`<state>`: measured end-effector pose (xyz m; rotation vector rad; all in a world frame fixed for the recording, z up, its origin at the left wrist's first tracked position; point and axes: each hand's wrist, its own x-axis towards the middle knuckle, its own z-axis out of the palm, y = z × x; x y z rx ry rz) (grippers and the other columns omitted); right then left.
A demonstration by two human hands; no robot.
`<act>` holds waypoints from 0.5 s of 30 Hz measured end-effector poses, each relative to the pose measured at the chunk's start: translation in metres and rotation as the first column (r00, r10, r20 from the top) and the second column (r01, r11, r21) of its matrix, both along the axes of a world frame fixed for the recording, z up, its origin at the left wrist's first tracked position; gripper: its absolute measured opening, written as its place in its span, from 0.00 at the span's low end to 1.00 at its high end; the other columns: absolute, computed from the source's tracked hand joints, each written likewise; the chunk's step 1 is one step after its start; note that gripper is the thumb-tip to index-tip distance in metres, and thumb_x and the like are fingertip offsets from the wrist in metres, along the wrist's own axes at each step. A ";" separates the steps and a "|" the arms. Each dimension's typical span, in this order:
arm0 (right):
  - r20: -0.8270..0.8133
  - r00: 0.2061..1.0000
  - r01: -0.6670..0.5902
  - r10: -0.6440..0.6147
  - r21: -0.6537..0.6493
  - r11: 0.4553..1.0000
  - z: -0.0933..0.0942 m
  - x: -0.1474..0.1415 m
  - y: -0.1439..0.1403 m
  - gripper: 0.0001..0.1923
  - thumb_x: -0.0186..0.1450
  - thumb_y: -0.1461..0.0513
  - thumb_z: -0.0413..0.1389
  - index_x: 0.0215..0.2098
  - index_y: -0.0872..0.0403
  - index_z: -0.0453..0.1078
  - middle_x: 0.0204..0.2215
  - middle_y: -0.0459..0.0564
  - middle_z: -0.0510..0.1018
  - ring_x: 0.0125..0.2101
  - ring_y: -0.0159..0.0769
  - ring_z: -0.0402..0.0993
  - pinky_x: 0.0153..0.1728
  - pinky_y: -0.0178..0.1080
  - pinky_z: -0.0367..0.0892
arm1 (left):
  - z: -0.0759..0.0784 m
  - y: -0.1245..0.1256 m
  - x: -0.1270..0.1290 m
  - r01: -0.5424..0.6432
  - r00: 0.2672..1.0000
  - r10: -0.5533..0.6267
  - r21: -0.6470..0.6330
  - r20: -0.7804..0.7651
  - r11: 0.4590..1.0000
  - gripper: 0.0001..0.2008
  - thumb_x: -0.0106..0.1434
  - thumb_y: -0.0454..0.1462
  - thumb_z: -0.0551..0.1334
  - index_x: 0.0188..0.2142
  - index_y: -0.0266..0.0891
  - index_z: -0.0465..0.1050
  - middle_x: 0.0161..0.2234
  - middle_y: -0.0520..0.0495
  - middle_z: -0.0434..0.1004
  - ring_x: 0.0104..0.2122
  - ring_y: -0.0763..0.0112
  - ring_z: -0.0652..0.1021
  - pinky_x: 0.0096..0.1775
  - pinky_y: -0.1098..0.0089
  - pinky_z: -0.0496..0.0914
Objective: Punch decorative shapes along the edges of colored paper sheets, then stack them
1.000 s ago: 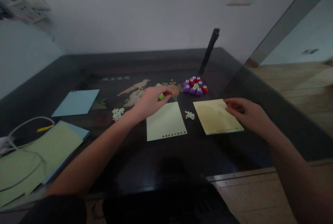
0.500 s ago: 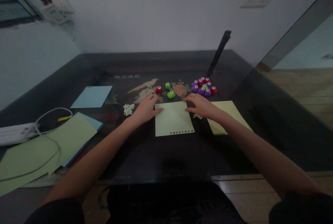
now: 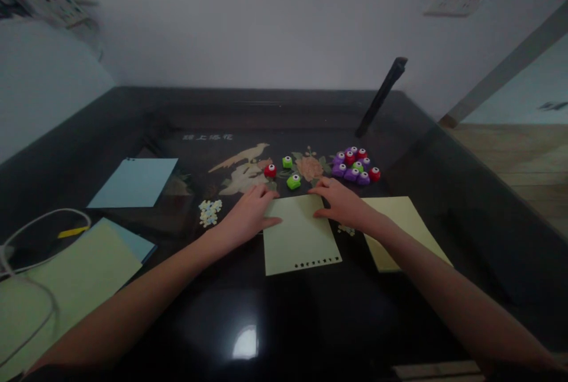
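Paper sheet (image 3: 299, 234), pale yellow-green, rectangular, holes along near edge: skew/crease risk.
Lies flat on glossy black worktop (image 3: 208, 323), betw. hands. L hand (image 3: 248, 215) at far-L corner, R hand (image 3: 344, 203) at far-R; on each, thumb & index fingers apart, nothing clamped. Uneven push from one side could skew it; inward squeeze could buckle it (looks thin). Green plastic-looking eye-topped pieces (image 3: 293, 182) ×2 & red plastic-looking eye-topped piece (image 3: 270, 171) just beyond far edge: fwd nudge might shift them. R wrist by small pile of tiny whitish bits (image 3: 346, 230), partly hidden; wrist drag could scatter it. R forearm over pale yellow paper stack (image 3: 403, 216); low sweep could knock it askew.
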<state>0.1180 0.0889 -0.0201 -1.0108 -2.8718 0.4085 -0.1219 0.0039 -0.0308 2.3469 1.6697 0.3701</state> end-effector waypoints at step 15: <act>-0.142 0.983 0.099 -0.119 -0.143 0.985 0.008 0.006 -0.018 0.18 0.54 0.69 0.62 0.41 0.56 0.65 0.43 0.55 0.70 0.46 0.45 0.67 0.47 0.46 0.65 | 0.013 -0.014 0.010 -0.008 0.999 0.009 0.020 -0.054 1.000 0.17 0.59 0.36 0.65 0.46 0.39 0.64 0.45 0.44 0.72 0.46 0.57 0.72 0.46 0.59 0.67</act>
